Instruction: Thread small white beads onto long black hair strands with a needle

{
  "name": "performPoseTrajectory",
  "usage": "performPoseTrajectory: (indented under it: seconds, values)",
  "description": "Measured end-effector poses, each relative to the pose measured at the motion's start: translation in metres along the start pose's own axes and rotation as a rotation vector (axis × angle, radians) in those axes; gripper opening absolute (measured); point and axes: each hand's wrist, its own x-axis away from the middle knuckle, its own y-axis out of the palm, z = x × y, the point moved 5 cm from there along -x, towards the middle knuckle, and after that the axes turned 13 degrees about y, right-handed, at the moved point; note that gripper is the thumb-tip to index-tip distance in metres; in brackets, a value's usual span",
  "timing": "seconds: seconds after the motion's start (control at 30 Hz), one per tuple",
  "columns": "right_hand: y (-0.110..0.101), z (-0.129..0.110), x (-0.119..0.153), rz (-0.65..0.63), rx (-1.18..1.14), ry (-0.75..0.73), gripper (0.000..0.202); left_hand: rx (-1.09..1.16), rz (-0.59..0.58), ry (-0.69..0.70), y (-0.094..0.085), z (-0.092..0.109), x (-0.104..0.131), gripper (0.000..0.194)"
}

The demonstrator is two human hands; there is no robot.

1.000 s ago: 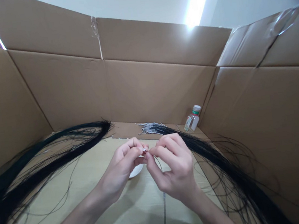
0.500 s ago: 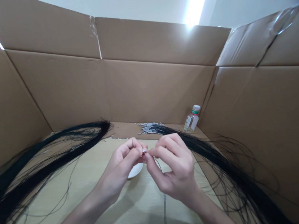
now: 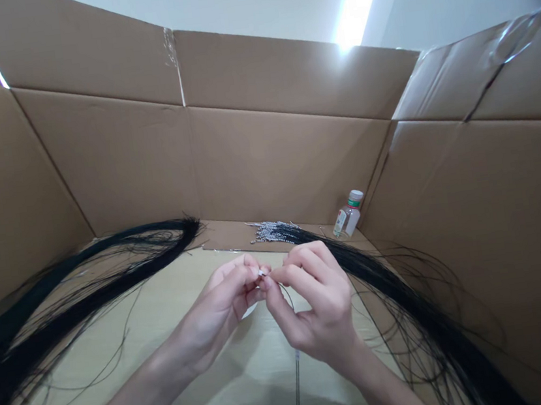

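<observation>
My left hand (image 3: pixel 227 296) pinches a tiny whitish piece (image 3: pixel 261 273) between thumb and forefinger, above the middle of the table. Fingertips of my right hand (image 3: pixel 314 292) meet it from the right, closed on a thin dark cord (image 3: pixel 297 383). The cord loops out beside the right fingers and hangs as two strands toward the front edge, with a small pale bit on it under the hand. Below my left fingers a white round object (image 3: pixel 249 311) is mostly hidden.
A bundle of black strands (image 3: pixel 127 282) lies at left. Another black bundle (image 3: pixel 388 280) runs down the right, its far end carrying silvery beads (image 3: pixel 274 231). A small clear bottle (image 3: pixel 348 216) stands at the back right. Cardboard walls (image 3: pixel 290 161) surround the table (image 3: pixel 225 392).
My left hand has turned slightly, its lower fingers now more visible, and it covers more of the white round object. My right hand has hardly moved.
</observation>
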Motion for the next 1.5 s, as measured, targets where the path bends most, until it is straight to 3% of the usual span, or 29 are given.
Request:
performPoseTrajectory:
  seconds: [0.23,0.53,0.93,1.17,1.5]
  values:
    - [-0.0005,-0.0023,-0.0012,0.009,-0.002,-0.017,0.015,-0.115,0.015,0.057,-0.0028,0.0034,0.0011,0.020]
    - [-0.0008,-0.0029,0.0005,0.013,0.008,-0.026,0.014,0.097,-0.004,-0.033,0.0009,-0.0011,0.0008,0.021]
    - [0.0013,-0.0018,-0.0003,-0.001,0.046,-0.024,0.016,-0.137,0.029,0.069,-0.0020,0.0037,0.0017,0.020]
    - [-0.0012,-0.0027,-0.0002,0.004,0.011,0.004,0.017,0.019,-0.035,0.007,0.0001,0.0009,0.0022,0.021]
    - [-0.0011,-0.0037,-0.0005,0.006,0.004,-0.006,0.016,0.005,-0.025,0.012,0.0026,0.0036,0.0031,0.020]
